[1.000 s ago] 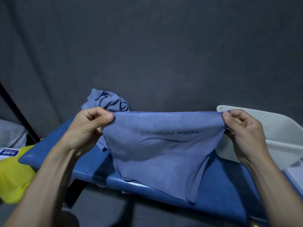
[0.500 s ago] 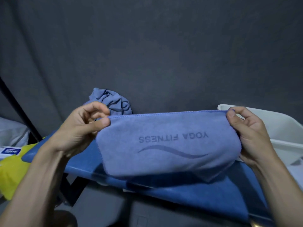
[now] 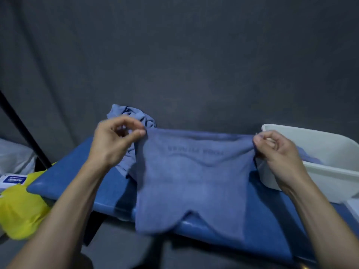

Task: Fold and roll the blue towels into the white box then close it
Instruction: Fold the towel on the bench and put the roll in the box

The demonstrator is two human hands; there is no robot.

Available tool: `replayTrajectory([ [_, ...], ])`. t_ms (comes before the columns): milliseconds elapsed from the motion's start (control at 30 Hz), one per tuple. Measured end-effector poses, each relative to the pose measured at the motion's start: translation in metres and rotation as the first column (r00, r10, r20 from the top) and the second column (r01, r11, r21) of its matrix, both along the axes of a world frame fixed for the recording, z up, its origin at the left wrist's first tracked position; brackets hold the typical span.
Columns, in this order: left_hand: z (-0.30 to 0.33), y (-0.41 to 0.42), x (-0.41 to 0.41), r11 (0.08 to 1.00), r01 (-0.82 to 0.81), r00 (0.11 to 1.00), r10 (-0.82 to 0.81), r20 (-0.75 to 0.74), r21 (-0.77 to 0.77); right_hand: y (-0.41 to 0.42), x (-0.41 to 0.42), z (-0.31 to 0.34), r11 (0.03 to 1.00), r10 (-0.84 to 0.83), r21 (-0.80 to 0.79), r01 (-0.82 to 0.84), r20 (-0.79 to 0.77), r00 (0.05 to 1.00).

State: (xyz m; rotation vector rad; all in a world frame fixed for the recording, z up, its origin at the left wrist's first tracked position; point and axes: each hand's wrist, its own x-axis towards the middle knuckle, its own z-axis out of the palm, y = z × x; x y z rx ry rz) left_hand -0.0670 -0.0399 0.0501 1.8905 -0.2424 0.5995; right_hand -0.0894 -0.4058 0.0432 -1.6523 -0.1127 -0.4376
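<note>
Two hands hold up a blue towel (image 3: 191, 177) in the middle of the frame. The left hand (image 3: 114, 141) pinches the top left corner between its thumb and first finger, and its other fingers are curled. The right hand (image 3: 276, 152) pinches the top right corner the same way. The towel hangs down from the two corners, and its top edge sags a little between them. Its bottom edge drapes over the front of the blue surface (image 3: 81, 167). There are dark letters on the towel, but they are too blurry to read.

Behind the left hand, a second blue towel (image 3: 132, 113) sits in a crumpled heap on the surface. The white box (image 3: 318, 150) stands at the right of the frame, just behind the right hand. It has no lid on, and a bit of blue cloth shows inside it.

At the lower left of the frame is a yellow bag (image 3: 21, 208), with a small white pack (image 3: 13, 180) above it. A dark grey cloth (image 3: 178, 55) fills the whole top of the frame.
</note>
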Motion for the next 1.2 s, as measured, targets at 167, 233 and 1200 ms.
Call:
replayTrajectory([
  [167, 0.034, -0.011, -0.012, 0.996, -0.055, 0.897, 0.080, 0.435, -0.069, -0.001, -0.003, 0.024, 0.987, -0.137, 0.125, 0.098, 0.355, 0.925],
  [233, 0.029, -0.009, -0.015, 0.996, -0.083, 0.893, 0.056, 0.446, 0.041, -0.004, -0.007, 0.020, 0.991, -0.133, 0.076, 0.113, 0.355, 0.925],
  [1200, -0.079, -0.021, 0.036, 0.940, 0.341, 0.740, -0.270, -0.616, -0.003, -0.045, 0.000, -0.070, 0.932, -0.099, -0.322, -0.164, -0.665, 0.740],
])
